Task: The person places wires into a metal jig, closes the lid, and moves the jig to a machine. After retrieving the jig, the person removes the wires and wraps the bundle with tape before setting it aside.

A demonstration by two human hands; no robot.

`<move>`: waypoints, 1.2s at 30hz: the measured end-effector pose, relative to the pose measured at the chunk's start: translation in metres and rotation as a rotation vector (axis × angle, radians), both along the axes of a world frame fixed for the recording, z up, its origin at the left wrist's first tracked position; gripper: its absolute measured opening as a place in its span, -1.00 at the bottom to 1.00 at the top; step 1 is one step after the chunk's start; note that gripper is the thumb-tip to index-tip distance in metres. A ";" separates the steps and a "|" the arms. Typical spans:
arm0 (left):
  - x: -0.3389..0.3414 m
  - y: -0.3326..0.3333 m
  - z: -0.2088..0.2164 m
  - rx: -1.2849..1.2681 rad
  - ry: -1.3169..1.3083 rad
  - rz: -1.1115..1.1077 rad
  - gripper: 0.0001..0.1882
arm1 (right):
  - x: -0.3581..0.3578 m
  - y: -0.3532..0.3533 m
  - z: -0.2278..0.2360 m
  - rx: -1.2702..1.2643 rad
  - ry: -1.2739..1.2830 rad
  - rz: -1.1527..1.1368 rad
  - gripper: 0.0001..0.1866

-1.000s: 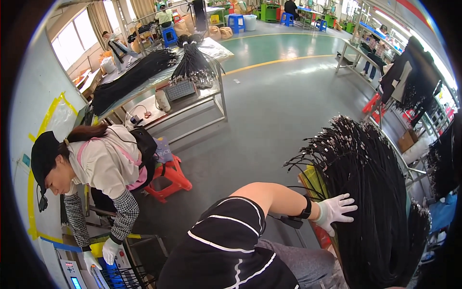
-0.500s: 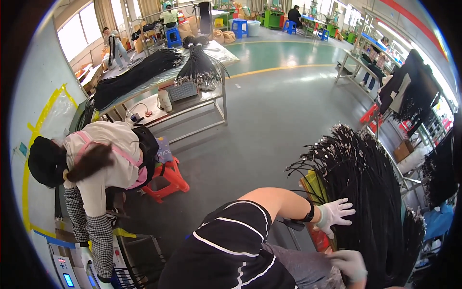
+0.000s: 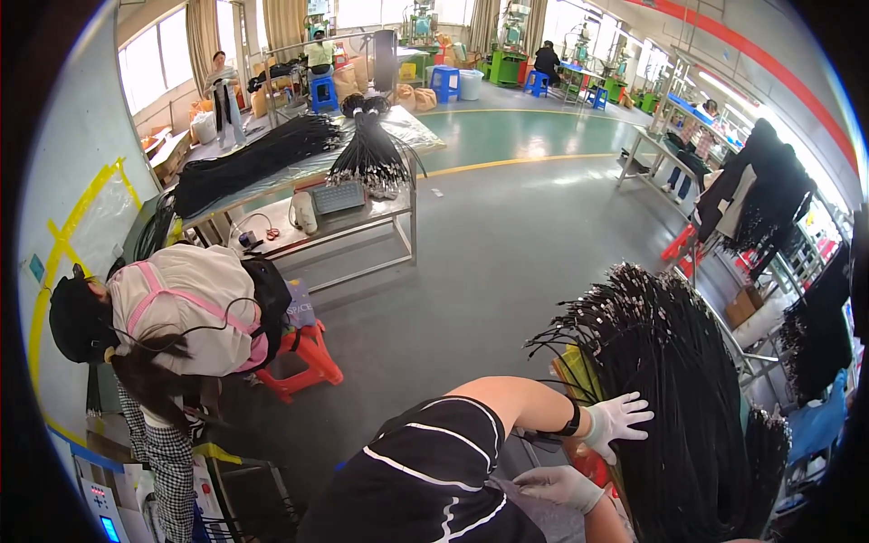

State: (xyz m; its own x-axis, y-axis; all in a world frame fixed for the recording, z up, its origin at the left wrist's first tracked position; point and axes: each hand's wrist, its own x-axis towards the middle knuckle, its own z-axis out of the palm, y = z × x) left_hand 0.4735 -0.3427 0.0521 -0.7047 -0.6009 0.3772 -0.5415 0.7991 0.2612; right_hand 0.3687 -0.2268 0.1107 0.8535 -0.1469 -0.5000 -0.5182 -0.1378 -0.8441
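A thick bundle of black cables (image 3: pixel 679 407) with small silvery ends fans out at the right. My left hand (image 3: pixel 620 425), in a white glove, is open with its fingers spread against the bundle's left side. Below it, my right hand (image 3: pixel 566 489), also gloved, has its thumb and fingers drawn together at the grey cloth (image 3: pixel 525 507) on my lap. What lies between those fingertips, if anything, is too small to make out. A yellow-green sheet (image 3: pixel 576 371) and something red (image 3: pixel 588 463) show beside the bundle.
A co-worker (image 3: pixel 181 308) bends over a machine (image 3: pixel 98 496) at the left, near a red stool (image 3: pixel 303 362). Behind stands a metal table (image 3: pixel 362 215) bearing more black cables (image 3: pixel 262 161). Racks with hanging black bundles (image 3: pixel 756 190) line the right side.
My right hand has moved left from the cable bundle to the grey cloth on my lap. My left hand stays spread on the cables. The co-worker at the left has bent lower.
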 end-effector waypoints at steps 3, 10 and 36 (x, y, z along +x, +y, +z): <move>0.000 -0.001 0.001 0.003 -0.013 0.003 0.01 | 0.000 0.001 -0.002 -0.057 0.004 0.017 -0.67; 0.000 0.000 0.005 0.009 -0.025 0.007 0.00 | -0.001 0.009 -0.005 -0.024 -0.004 -0.049 -0.65; 0.007 0.010 0.056 -0.216 0.131 -0.096 -0.20 | -0.080 0.126 0.054 -0.421 -0.300 -0.877 -0.64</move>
State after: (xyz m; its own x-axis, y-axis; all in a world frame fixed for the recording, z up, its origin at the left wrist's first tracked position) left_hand 0.4804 -0.3326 0.1080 -0.6913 -0.4290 0.5815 -0.4333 0.8901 0.1416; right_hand 0.2887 -0.1007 0.1651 0.4418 -0.8959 -0.0464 -0.3544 -0.1267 -0.9265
